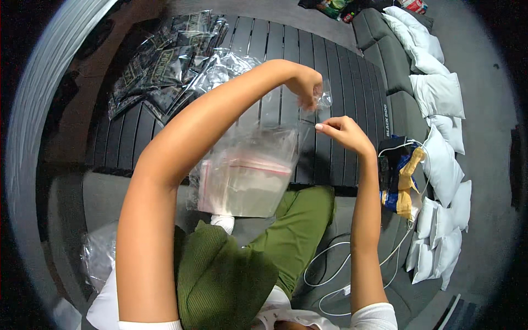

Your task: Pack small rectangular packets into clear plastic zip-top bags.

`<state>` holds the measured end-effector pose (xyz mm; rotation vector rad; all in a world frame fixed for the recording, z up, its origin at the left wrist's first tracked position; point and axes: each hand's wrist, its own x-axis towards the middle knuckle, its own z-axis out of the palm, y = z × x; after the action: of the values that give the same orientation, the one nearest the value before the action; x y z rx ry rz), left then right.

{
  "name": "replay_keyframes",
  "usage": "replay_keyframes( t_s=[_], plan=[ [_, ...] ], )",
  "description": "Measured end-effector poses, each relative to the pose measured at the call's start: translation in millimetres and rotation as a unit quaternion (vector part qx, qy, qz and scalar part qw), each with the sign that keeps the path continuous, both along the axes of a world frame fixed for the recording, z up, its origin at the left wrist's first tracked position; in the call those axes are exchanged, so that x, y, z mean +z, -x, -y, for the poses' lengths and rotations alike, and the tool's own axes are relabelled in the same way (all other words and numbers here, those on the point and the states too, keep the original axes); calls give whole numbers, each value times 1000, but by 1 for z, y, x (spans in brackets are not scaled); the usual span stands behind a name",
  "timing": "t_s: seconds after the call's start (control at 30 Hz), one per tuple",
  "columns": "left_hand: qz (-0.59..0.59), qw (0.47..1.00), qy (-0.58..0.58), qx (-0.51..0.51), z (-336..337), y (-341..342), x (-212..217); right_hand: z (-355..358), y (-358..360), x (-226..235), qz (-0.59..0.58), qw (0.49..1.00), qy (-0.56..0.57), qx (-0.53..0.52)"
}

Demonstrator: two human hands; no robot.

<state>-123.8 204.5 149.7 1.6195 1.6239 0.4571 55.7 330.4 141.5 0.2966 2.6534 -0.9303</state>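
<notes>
Above the slatted black table [352, 104], my left hand [307, 88] is bent over with its fingers closed on a piece of crumpled clear plastic film [326, 99]; its fingertips are slightly blurred. Just below and to the right, my right hand [346, 135] pinches with thumb and forefinger. Its fingertips are at the edge of thin clear film, but what is in the pinch is too small to make out. A stack of clear resealable plastic bags [247, 190] with red seal lines lies below both hands, at the table's near edge over my lap.
Dark packets in clear wrapping [170, 60] are heaped at the table's far left, with loose clear plastic [225, 69] beside them. White pillow-shaped packs [437, 96] line the sofa's right side. A blue and yellow bag [404, 187] and white cables [324, 283] lie nearer me.
</notes>
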Motion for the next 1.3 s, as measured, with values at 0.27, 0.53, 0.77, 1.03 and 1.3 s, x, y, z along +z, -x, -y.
replay_keyframes(
  t_s=[0.27,0.53,0.77,1.03,1.3],
  plan=[
    [-10,1000,7,16,0,1,0,-1,-5,2,-22,999,-11,-25],
    [-52,999,-11,-8,2,1,2,19,-2,11,-59,997,-53,-19],
    [-14,1000,-22,12,5,0,1,24,2,9,-44,997,-46,-37],
    [-49,998,-39,4,3,-7,5,25,3,2,-24,999,-31,-35],
    [-46,998,-47,-5,2,-3,8,24,-8,-12,-110,989,47,-82]
  ],
)
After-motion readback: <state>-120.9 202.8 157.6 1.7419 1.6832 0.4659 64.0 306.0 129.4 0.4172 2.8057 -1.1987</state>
